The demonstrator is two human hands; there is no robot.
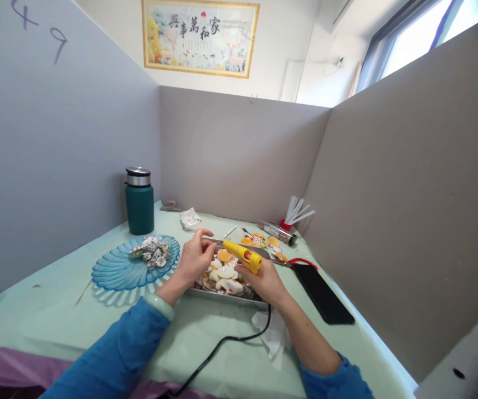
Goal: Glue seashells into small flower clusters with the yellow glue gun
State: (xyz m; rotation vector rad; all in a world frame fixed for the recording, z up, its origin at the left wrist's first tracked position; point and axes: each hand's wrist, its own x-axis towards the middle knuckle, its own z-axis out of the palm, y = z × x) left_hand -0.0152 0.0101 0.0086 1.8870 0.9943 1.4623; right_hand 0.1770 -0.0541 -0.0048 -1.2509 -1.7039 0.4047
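Note:
My right hand [266,281] is wrapped round a yellow glue gun [242,255], whose nozzle points left toward my other hand. Its black cord runs down to the table's front edge. My left hand [196,256] is closed in a pinch near the nozzle; what sits between its fingertips is too small to make out. Both hands are over a shallow metal tray [226,298] heaped with shells [226,272] in white, brown and orange. To the left, a blue scalloped glass plate [114,270] bears a small cluster of grey and white shells [154,252].
A green bottle [139,205] stands behind the plate. On the right lie a black phone [324,293], red-handled scissors [303,261] and a clear tube [278,233]. Glue sticks [294,210] stand in a red holder. White tissue [275,335] lies near my right forearm. Grey partitions surround the table.

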